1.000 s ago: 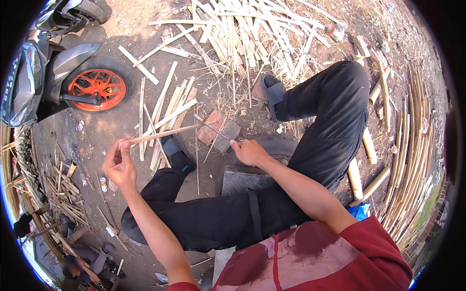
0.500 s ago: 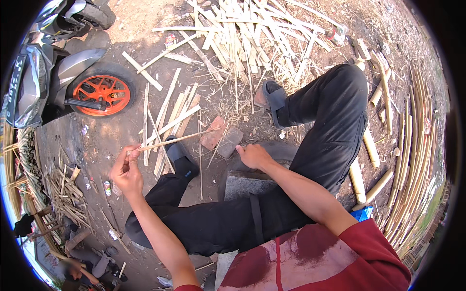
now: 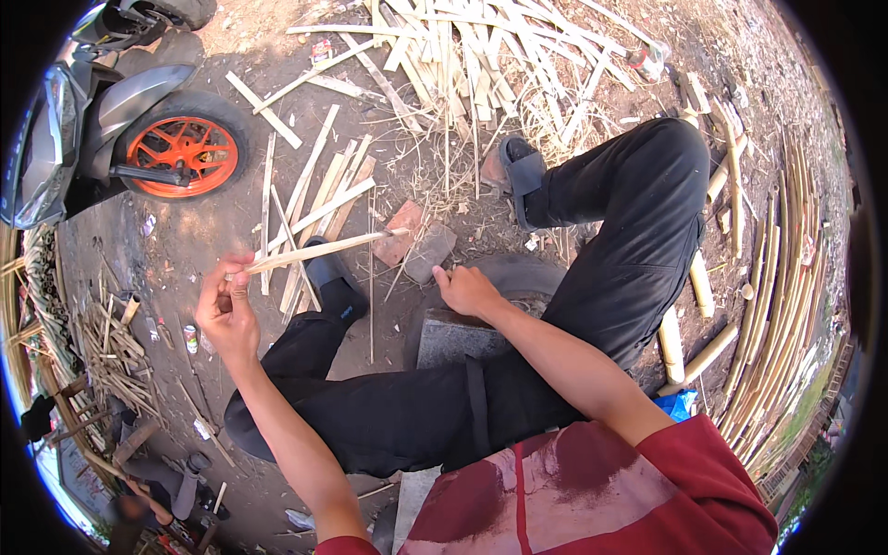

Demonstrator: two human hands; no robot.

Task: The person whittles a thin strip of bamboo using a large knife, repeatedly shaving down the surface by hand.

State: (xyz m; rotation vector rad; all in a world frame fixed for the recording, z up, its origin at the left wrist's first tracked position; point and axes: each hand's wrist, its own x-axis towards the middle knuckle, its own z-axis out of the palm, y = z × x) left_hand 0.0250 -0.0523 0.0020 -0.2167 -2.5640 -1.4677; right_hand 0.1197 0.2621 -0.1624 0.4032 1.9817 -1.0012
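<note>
My left hand (image 3: pixel 228 313) is closed in a pinch on one end of a pale split bamboo strip (image 3: pixel 319 251). The strip points to the right with a slight upward slant, its broad face showing, and its far end lies over the reddish brick (image 3: pixel 400 231) in the view. My right hand (image 3: pixel 470 293) is curled, thumb uppermost, in front of a grey stone block (image 3: pixel 453 340) and apart from the strip. Whatever its fingers hold, if anything, is hidden.
Split bamboo strips (image 3: pixel 481 55) lie heaped ahead, with a smaller bundle (image 3: pixel 324 199) beyond my left foot. A motorcycle wheel (image 3: pixel 185 157) stands at the far left. Long bamboo poles (image 3: pixel 772 287) and cut lengths (image 3: pixel 710 355) lie right. Another person (image 3: pixel 166 481) sits lower left.
The bamboo strip has turned in my left hand, from a thin edge to its broad face. Both hands sit slightly farther left in the picture, which has itself shifted a little.
</note>
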